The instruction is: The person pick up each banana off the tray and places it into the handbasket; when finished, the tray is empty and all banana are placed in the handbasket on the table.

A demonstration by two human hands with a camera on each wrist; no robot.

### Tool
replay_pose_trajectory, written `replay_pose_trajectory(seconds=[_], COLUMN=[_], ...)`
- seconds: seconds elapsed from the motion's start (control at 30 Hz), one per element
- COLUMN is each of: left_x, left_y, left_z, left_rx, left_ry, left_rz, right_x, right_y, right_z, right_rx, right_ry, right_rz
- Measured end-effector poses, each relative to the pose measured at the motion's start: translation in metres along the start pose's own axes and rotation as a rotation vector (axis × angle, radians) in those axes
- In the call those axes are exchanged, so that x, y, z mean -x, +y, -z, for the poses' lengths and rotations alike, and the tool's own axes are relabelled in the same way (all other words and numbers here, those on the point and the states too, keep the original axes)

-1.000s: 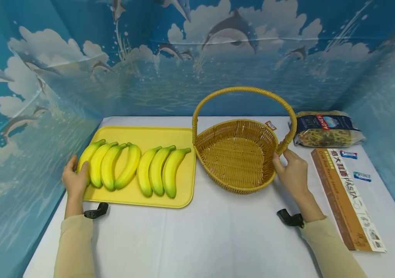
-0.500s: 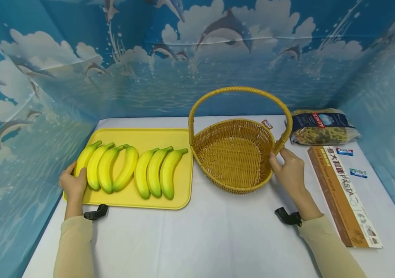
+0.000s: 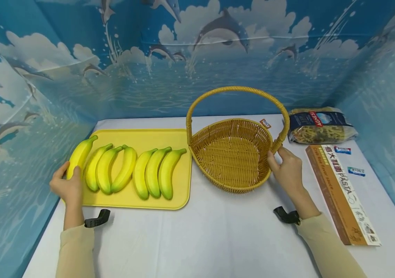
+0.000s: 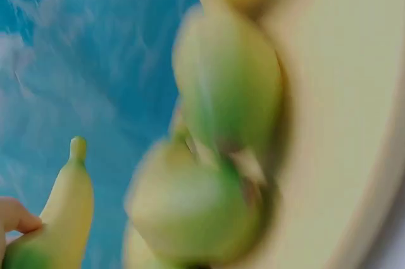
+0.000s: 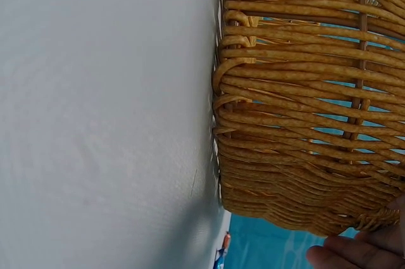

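Observation:
At the tray's left end my left hand (image 3: 68, 185) grips the leftmost banana (image 3: 80, 154), which stands slightly raised and tilted. In the left wrist view the fingers (image 4: 18, 215) press against that banana (image 4: 66, 218). Several more yellow bananas with green ends (image 3: 124, 170) lie side by side on the yellow tray (image 3: 114, 199). My right hand (image 3: 289, 170) pinches the wicker basket (image 3: 232, 162) at its right rim, by the foot of the arched handle. Nothing lies inside the basket. The right wrist view shows its woven wall (image 5: 304, 104) close up, fingers (image 5: 361, 253) at the lower corner.
Right of the basket lie a bag of pasta (image 3: 320, 125), a long brown-and-white pasta box (image 3: 343, 195) and two small packets (image 3: 356, 171). A small red packet (image 3: 265, 123) sits behind the basket. Dolphin-print cloth (image 3: 131, 85) walls the back and sides.
My left hand has lifted the leftmost banana a little, up and away to the left from its neighbours. The right hand keeps its hold on the basket. The head view has shifted slightly.

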State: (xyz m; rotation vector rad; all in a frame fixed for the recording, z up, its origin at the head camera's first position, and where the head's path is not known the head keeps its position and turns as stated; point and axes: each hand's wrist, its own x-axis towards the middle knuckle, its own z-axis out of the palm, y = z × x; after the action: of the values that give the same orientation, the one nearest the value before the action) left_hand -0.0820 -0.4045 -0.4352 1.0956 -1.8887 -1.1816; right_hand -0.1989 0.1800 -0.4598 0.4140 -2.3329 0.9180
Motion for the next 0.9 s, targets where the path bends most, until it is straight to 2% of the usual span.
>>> replay_pose_trajectory(seconds=[0.1, 0.17, 0.3, 0.37, 0.43, 0.53, 0.6, 0.67, 0.9], left_x=[0.022, 0.04, 0.08, 0.1, 0.119, 0.147, 0.164, 0.178, 0.214], left_y=[0.02, 0.035, 0.061, 0.072, 0.083, 0.098, 0.108, 0.117, 0.14], left_z=[-0.001, -0.003, -0.012, -0.02, -0.03, -0.049, -0.063, -0.08, -0.139], left_rx=[0.046, 0.096, 0.226, 0.315, 0.403, 0.491, 0.504, 0.497, 0.436], left_ry=[-0.007, -0.034, -0.131, -0.203, -0.308, -0.482, -0.575, -0.638, -0.763], left_rz=[-0.072, -0.147, -0.354, -0.47, -0.568, -0.675, -0.71, -0.73, -0.74], right_x=[0.0, 0.0, 0.0, 0.0, -0.001, -0.002, -0.002, -0.002, 0.0], right_y=[0.0, -0.001, -0.001, -0.001, -0.001, 0.0, 0.0, 0.0, 0.001], right_z=[0.0, 0.0, 0.0, 0.0, 0.0, 0.001, 0.002, 0.002, 0.0], right_rx=[0.006, 0.01, 0.017, 0.019, 0.018, 0.014, 0.007, 0.002, -0.003], right_ry=[0.006, 0.007, 0.013, 0.013, 0.015, 0.016, 0.019, 0.02, 0.018], right_rz=[-0.001, 0.002, 0.01, 0.015, 0.021, 0.025, 0.024, 0.023, 0.033])
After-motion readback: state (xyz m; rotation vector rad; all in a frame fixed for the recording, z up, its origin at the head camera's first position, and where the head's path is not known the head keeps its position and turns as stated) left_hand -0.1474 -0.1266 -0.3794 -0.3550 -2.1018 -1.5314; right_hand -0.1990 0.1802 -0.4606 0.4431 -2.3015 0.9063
